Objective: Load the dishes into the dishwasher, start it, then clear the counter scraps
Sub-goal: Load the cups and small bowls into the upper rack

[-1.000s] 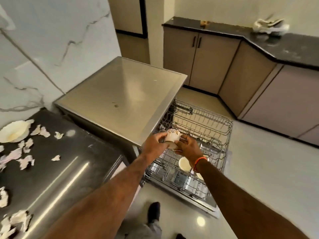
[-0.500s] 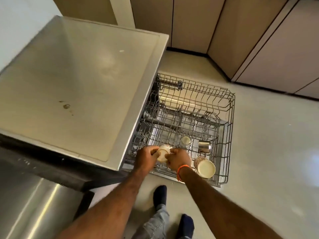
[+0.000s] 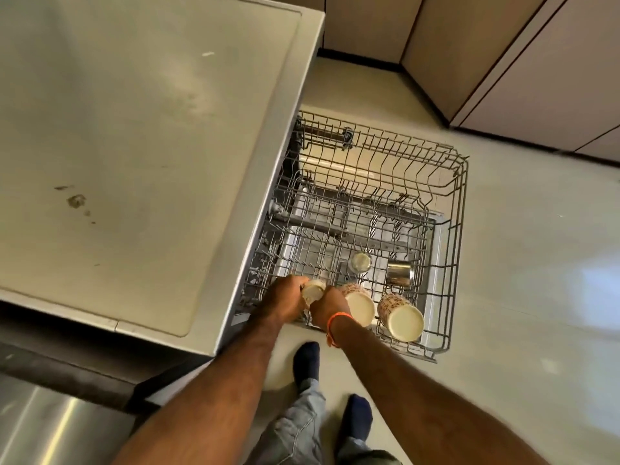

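Observation:
A small cream cup (image 3: 312, 290) sits between my left hand (image 3: 285, 300) and my right hand (image 3: 327, 305), both gripping it at the near left corner of the pulled-out wire dishwasher rack (image 3: 449, 229). To its right two patterned cups (image 3: 359, 302) (image 3: 401, 313) lie upside down with their cream bases toward me. Farther back in the rack stand a small glass (image 3: 359, 261) and a steel tumbler (image 3: 399, 275). The dishwasher's flat steel top (image 3: 134, 146) fills the left of the view.
Beige cabinet doors (image 3: 503, 62) line the back and right above the pale floor (image 3: 536, 263). My socked feet (image 3: 307, 360) stand just in front of the rack. A strip of shiny dark counter (image 3: 50, 424) shows at the lower left.
Both hands have lowered the small cup from above the rack down to its near left corner. My head has tilted down, so the counter scraps have left the view.

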### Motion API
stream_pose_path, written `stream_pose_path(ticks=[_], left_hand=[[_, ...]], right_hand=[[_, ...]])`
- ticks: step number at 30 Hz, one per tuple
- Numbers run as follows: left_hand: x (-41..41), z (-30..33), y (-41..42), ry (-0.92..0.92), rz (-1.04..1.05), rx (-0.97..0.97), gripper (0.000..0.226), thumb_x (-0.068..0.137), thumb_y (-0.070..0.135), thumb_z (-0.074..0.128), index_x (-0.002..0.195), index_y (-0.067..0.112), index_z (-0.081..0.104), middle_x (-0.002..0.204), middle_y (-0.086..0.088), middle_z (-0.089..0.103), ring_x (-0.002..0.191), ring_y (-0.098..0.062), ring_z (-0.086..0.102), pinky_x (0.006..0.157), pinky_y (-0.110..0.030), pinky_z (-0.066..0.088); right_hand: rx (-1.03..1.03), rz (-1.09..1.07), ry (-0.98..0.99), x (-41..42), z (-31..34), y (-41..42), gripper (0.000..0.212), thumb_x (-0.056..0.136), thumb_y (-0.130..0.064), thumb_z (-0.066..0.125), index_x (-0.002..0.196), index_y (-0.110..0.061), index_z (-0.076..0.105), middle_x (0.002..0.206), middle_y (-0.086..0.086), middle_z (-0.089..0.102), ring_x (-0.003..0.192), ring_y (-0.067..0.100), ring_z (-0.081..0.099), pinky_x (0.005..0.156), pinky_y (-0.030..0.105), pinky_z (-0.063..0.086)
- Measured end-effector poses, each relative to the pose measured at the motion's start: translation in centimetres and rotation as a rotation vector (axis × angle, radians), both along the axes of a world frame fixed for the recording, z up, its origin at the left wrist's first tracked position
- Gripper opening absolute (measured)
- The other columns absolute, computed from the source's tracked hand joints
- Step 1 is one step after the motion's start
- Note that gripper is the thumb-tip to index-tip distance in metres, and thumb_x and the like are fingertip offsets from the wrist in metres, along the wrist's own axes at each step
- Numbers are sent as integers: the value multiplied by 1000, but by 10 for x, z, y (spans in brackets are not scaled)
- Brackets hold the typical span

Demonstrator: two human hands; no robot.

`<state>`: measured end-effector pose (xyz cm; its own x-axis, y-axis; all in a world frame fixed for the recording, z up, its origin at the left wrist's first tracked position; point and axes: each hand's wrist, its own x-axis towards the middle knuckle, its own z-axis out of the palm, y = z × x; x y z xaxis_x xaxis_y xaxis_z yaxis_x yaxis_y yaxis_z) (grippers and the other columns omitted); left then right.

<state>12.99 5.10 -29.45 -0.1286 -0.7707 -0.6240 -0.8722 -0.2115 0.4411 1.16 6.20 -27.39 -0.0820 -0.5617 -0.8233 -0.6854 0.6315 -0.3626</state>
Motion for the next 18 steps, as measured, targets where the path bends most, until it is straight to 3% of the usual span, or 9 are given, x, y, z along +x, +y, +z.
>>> stream_pose_path(ticks=[5,8,11,14,16,18], left_hand=[[0,13,9,-45,5,-9,22,92,17,67,114,20,68,96,-1,71,80,-18,64,64,-30,51],[0,56,37,-19,94,-81,30,92,15,63,121,20,63,98,-1,70,83,-19,66,71,-38,59],[-1,66,38,-3,47,-103,39,97,19,59,135,22,55,107,-2,69,88,-16,66,76,-36,59],[-1,114,68,30,43,-176,56,93,43,46,143,19,48,124,-9,66,105,-22,66,92,-42,56],[1,141,88,61,65,-247,68,88,60,38,142,19,47,123,-9,67,103,-21,65,90,-40,55],[6,164,110,106,95,-296,63,94,59,46,146,23,43,129,-4,66,107,-17,65,95,-42,54]], right_hand=[[-46,-1,8,-4,12,6,35,95,-14,59,128,-5,56,124,15,64,111,31,63,84,34,50],[-153,23,-20,-15,52,23,43,90,-7,62,132,-8,55,125,14,66,112,31,63,92,36,51],[-232,49,-35,-24,65,15,55,88,0,62,141,-12,50,131,11,64,109,28,65,95,40,55],[-356,170,-50,-38,107,31,62,84,2,58,142,-18,51,138,10,60,113,30,64,94,46,55],[-452,290,-24,-41,134,41,63,83,0,55,142,-22,52,139,10,60,114,30,63,95,45,54],[-558,482,2,-40,157,55,64,85,-3,54,144,-26,49,145,10,55,120,30,60,100,43,52]])
